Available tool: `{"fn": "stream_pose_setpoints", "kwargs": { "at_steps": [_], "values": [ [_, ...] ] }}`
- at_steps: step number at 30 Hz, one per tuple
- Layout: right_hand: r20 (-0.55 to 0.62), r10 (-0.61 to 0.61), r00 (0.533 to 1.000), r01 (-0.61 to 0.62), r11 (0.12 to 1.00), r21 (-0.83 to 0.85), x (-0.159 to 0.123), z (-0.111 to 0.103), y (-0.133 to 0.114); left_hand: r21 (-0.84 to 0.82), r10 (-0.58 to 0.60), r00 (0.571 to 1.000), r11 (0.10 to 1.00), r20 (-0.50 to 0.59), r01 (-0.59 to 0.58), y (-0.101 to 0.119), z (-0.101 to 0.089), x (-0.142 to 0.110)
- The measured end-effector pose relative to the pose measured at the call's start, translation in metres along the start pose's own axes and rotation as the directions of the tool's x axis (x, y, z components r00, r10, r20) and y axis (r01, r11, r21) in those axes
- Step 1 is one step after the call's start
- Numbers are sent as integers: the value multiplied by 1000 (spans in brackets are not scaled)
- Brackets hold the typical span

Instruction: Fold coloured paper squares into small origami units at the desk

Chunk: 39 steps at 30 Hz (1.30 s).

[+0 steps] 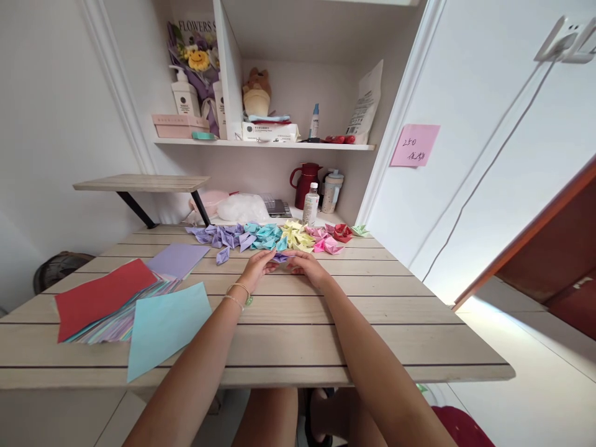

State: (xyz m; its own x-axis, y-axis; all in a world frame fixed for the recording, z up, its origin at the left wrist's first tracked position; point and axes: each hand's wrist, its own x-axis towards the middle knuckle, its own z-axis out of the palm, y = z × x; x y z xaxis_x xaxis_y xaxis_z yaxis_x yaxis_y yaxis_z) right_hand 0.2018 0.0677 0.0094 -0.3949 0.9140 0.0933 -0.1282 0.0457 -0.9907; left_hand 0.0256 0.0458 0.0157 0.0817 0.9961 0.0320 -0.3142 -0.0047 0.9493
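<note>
Between my two hands is a small purple origami piece (280,257), pinched at both ends above the middle of the table. My left hand (257,269), with two bracelets at the wrist, has its fingers closed on the left end. On the other end, my right hand (306,267) grips with thumb and fingers. Just beyond lie folded paper pieces grouped by colour: purple (228,234), blue (267,236), yellow (297,235), pink (327,241), red (343,233) and green (360,230). One purple piece (223,255) lies apart, nearer me. My fingers partly hide the held piece.
Left on the slatted table (288,347) lies a fanned paper stack topped by a red sheet (105,298), with a purple sheet (179,259) and a light blue sheet (170,326) alongside. A small raised shelf (142,182) stands back left. Behind are a bottle (310,205) and a red jug (306,186).
</note>
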Motion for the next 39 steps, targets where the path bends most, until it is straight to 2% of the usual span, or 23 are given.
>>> {"fn": "stream_pose_setpoints", "kwargs": {
  "at_steps": [14,19,22,27,31,34,39],
  "values": [
    [-56,7,998,-4,998,57,2,-2,3,130,93,995,987,48,-98,-9,-3,3],
    [22,-51,998,51,998,-21,2,-2,5,256,115,992,958,53,-125,-9,-4,1],
    [26,-82,996,83,994,-67,4,-2,7,232,120,992,965,34,-125,-9,-4,1],
    [-50,-93,994,89,993,-74,7,-2,11,182,113,989,975,90,-128,-10,-3,1],
    [-75,-51,996,47,997,-58,7,-2,11,189,122,992,974,26,-125,-13,-3,4],
    [-94,-34,995,32,999,-27,6,-2,11,133,92,996,987,-13,-89,-15,-3,7],
    [-52,-41,998,43,998,43,7,-5,13,49,77,997,996,-8,-76,-12,-2,5]
  ]
}}
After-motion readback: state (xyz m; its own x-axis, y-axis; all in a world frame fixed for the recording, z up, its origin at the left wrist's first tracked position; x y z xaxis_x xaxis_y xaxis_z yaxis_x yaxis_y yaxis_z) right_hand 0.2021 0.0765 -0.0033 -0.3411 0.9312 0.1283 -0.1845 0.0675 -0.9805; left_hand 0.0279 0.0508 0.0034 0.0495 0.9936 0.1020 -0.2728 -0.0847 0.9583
